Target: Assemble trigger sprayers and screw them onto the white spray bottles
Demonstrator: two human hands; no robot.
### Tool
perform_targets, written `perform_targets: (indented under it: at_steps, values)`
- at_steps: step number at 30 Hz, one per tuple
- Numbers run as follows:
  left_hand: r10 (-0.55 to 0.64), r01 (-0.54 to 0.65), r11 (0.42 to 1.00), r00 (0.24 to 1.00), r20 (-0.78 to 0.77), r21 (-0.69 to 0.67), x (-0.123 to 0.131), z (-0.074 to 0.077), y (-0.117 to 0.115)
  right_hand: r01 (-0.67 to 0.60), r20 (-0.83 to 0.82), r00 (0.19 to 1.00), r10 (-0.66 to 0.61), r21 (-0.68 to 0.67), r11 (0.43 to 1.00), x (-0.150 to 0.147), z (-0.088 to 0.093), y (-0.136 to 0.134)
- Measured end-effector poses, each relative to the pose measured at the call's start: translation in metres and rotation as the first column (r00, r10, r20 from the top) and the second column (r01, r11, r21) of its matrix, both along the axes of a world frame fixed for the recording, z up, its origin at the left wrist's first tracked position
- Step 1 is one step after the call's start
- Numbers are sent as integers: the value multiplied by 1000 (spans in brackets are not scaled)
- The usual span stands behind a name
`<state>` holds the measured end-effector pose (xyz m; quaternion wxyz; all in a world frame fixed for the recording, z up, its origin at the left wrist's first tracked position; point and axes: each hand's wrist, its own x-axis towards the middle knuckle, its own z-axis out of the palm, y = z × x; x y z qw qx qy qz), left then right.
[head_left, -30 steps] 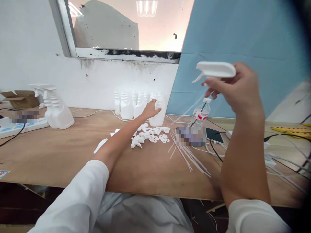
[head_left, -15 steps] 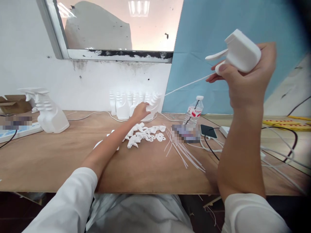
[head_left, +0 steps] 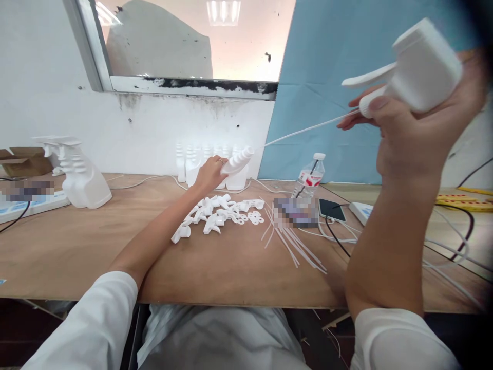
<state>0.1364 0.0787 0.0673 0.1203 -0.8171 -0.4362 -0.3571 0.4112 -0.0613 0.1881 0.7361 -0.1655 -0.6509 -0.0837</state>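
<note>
Raised at the upper right, my right hand (head_left: 416, 123) is closed round a white trigger spray head (head_left: 427, 67). From its collar a thin white dip tube (head_left: 308, 127) slants down to the left. My left hand (head_left: 211, 172) grips a white spray bottle (head_left: 239, 160) by its body, tilting its open neck to the right, toward the tube's far end. The tube end and the neck are close, but I cannot tell whether they touch. Several more white bottles (head_left: 190, 159) stand behind my left hand, partly hidden by it.
White spray heads (head_left: 211, 222) and ring washers (head_left: 254, 217) lie mid-table beside loose tubes (head_left: 295, 244). Bottles with heads fitted (head_left: 87, 180) stand left. A water bottle (head_left: 310, 177), a phone (head_left: 332, 209) and cables are at the right; a cardboard box (head_left: 26, 162) is far left.
My left hand has drawn one bottle away from the row and tipped its neck rightward. My right hand has moved up and to the right with the spray head and tube.
</note>
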Motion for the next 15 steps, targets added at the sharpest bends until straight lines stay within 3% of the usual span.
perform_targets:
  at_steps: [2, 5, 10, 13, 15]
  values:
    - [-36, 36, 999, 999, -5, 8, 2, 5, -10, -54, 49, 997, 55, -19, 998, -8, -3, 3]
    - [-175, 175, 984, 985, -3, -30, 8, 14, -33, -85, 84, 991, 103, -195, 977, -22, -11, 10]
    - [-488, 495, 852, 869, 86, -171, 19, 32, -78, -208, 125, 942, 312, -511, 834, -49, -34, 26]
    - [-483, 475, 844, 875, 34, -250, 16, 46, -109, -400, -20, 874, 486, -600, 693, -71, -51, 31]
    - [-373, 326, 897, 921, -116, -298, 9, 53, -136, -493, -114, 828, 549, -615, 616, -86, -64, 30]
